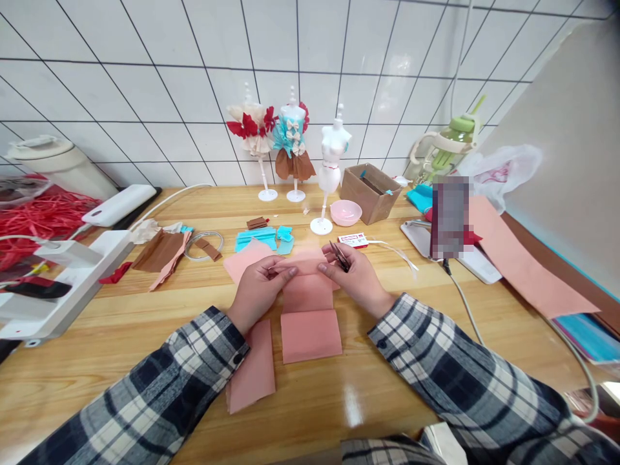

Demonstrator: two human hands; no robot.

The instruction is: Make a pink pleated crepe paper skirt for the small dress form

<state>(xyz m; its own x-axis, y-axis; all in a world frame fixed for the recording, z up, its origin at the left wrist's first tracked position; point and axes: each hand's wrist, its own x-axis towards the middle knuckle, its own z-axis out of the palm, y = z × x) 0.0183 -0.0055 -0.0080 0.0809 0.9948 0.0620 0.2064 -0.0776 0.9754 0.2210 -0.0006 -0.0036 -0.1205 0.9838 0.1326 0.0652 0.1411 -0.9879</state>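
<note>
A long pink paper strip (310,336) with creases across it runs over the wooden table toward me. My left hand (259,287) pinches the left end of a fold near its far part, thumb on top. At the same fold's right end, my right hand (356,274) presses the paper with thumb and fingers and also holds small dark scissors (340,257), their tips pointing away. Another folded pink piece (252,371) lies partly under my left sleeve. More pink paper (242,258) sticks out behind my left hand.
Two dressed mini mannequins (292,139) and a bare white one (334,152) stand behind, beside a pink bowl (346,212) and cardboard box (371,194). Left are brown scraps (157,250) and a power strip (72,290); right, an upright phone (450,216) and cables.
</note>
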